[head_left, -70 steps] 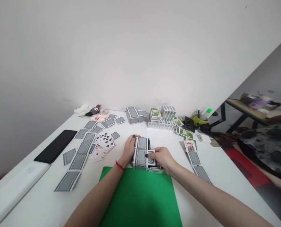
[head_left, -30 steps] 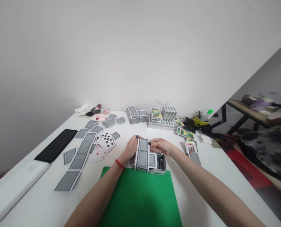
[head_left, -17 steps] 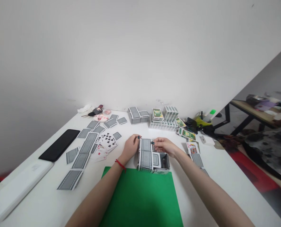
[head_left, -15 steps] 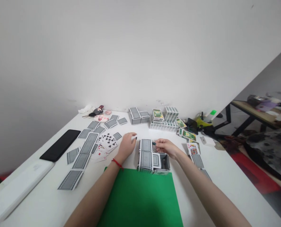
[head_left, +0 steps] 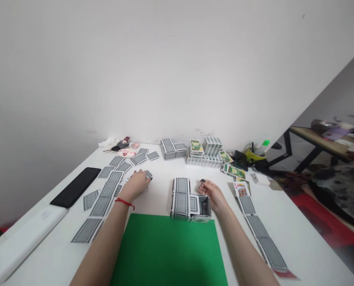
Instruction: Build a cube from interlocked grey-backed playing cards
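A small box-like structure of grey-backed playing cards [head_left: 185,197] stands at the far edge of the green mat [head_left: 171,250]. My right hand [head_left: 213,194] rests beside its right side, fingers loosely bent and apart, holding nothing. My left hand [head_left: 137,182] lies further left on the fan of face-up cards [head_left: 128,178], fingers bent down and pressed together on a card there. A red string circles my left wrist.
Rows of face-down cards [head_left: 103,198] run along the left, and another row [head_left: 256,224] along the right. A black phone [head_left: 75,186] and a white device [head_left: 22,238] lie at the left edge. Card decks and boxes [head_left: 203,153] stand by the wall.
My left hand has left the card structure and moved left onto the face-up cards. My right hand has drawn back from the structure's top to its right side.
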The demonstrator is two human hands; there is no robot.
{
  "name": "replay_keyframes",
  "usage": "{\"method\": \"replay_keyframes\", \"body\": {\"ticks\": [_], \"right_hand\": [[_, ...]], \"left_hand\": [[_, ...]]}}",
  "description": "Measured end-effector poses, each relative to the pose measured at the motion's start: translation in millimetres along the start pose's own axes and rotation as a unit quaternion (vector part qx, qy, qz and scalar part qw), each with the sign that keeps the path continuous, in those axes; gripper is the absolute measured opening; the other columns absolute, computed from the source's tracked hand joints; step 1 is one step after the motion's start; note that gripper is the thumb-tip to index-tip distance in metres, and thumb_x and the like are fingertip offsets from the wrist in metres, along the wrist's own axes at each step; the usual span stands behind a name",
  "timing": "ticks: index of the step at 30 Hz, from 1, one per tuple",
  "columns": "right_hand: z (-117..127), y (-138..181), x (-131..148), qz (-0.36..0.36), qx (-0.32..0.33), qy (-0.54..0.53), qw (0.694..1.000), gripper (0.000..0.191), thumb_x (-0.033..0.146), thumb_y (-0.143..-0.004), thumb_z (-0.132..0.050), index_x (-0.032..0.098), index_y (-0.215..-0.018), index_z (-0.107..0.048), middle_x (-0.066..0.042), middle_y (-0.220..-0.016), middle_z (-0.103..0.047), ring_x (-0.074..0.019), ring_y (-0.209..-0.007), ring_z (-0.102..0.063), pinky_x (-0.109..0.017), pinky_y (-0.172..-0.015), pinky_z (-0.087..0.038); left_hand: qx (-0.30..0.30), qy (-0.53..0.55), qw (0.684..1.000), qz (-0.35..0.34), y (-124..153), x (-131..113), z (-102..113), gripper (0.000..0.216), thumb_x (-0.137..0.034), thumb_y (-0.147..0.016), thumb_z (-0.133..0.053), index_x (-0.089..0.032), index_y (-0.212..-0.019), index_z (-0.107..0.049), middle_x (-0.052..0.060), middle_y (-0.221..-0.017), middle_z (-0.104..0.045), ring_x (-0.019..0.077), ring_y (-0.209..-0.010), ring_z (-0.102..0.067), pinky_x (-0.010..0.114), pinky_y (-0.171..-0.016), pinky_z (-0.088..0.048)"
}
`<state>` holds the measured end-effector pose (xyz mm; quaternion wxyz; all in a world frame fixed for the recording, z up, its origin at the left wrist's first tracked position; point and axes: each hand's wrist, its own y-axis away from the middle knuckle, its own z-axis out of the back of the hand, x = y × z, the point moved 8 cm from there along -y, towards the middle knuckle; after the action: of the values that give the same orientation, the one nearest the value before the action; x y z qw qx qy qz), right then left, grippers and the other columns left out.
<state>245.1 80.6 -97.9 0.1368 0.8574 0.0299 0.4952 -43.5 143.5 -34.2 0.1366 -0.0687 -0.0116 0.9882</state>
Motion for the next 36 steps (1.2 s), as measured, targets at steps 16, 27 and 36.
{"method": "replay_keyframes", "body": {"ticks": [16, 27, 36], "right_hand": [[-43.6, 44.5, 89.0, 0.292, -0.001, 0.313, 0.904, 0.027, 0.031, -0.071, -0.068, 0.021, -0.095, -0.067, -0.004, -0.095, -0.065, -0.0082, -0.057, -0.049, -0.024, -0.055, -0.044], [-120.5, 95.5, 74.2, 0.367, 0.104, 0.556, 0.739, 0.068, 0.016, -0.072, -0.061, 0.024, -0.135, -0.037, -0.012, -0.125, -0.048, -0.0253, -0.106, -0.052, -0.043, -0.089, -0.047], [-54.6, 50.9, 92.3, 0.241, 0.122, 0.270, 0.924, 0.078, 0.033, -0.068, -0.071, 0.035, -0.135, -0.030, -0.002, -0.102, -0.051, -0.0111, -0.073, -0.053, -0.032, -0.073, -0.051]], "left_hand": [[-0.174, 0.122, 0.976, 0.057, 23.5, -65.2, 71.9, 0.041, -0.038, -0.092, -0.034, -0.018, -0.074, -0.064, 0.006, -0.065, -0.066, 0.0187, -0.061, -0.059, 0.026, -0.055, -0.031], [-0.108, 0.414, 0.898, -0.104, 43.7, -130.3, 68.1, 0.039, -0.031, -0.090, -0.037, -0.018, -0.127, -0.043, -0.005, -0.056, -0.054, 0.0126, -0.049, -0.050, 0.023, -0.052, -0.039], [-0.010, 0.279, 0.919, -0.278, 20.8, -143.8, 26.0, 0.063, -0.042, -0.070, -0.068, -0.022, -0.126, -0.048, 0.012, -0.133, -0.044, 0.0294, -0.125, -0.035, 0.046, -0.105, -0.027]]}}
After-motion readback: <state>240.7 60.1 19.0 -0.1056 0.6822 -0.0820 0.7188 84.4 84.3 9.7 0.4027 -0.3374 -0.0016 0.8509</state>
